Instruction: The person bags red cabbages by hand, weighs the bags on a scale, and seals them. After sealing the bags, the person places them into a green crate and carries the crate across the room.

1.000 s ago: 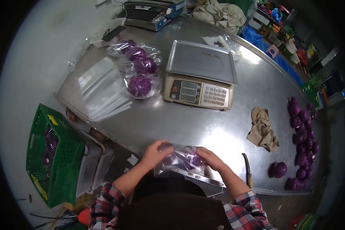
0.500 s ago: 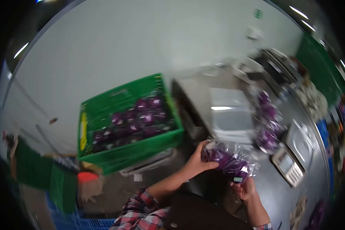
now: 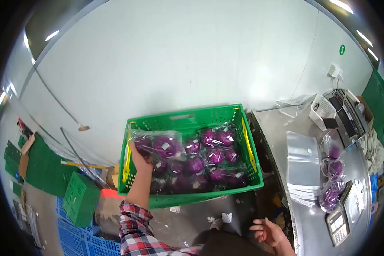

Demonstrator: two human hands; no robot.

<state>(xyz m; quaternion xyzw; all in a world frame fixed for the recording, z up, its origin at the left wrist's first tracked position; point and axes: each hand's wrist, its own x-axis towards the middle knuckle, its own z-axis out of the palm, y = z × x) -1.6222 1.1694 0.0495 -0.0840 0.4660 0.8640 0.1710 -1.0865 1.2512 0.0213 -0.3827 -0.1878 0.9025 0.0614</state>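
My left hand (image 3: 140, 155) reaches into the left end of a green plastic crate (image 3: 187, 199). Its fingers are closed round one end of a clear bag of red cabbages (image 3: 165, 146), which has a small white label on it. Beneath and beside it in the crate lie several more bagged red cabbages (image 3: 216, 156). My right hand (image 3: 266, 233) is low in the view, between the crate and the metal table, with its fingers loosely bent and apart and nothing in them.
On the metal table (image 3: 298, 120) at right lie a stack of clear plastic bags (image 3: 303, 164), more bagged red cabbages (image 3: 330, 198), a scale with keypad (image 3: 338, 227) and a white basket (image 3: 321, 112). Green (image 3: 79, 200) and blue crates (image 3: 74, 237) stand at lower left.
The view has turned left toward the crate. The bag of red cabbages, held in both hands before, is now at the crate's left end in my left hand; my right hand has let go.
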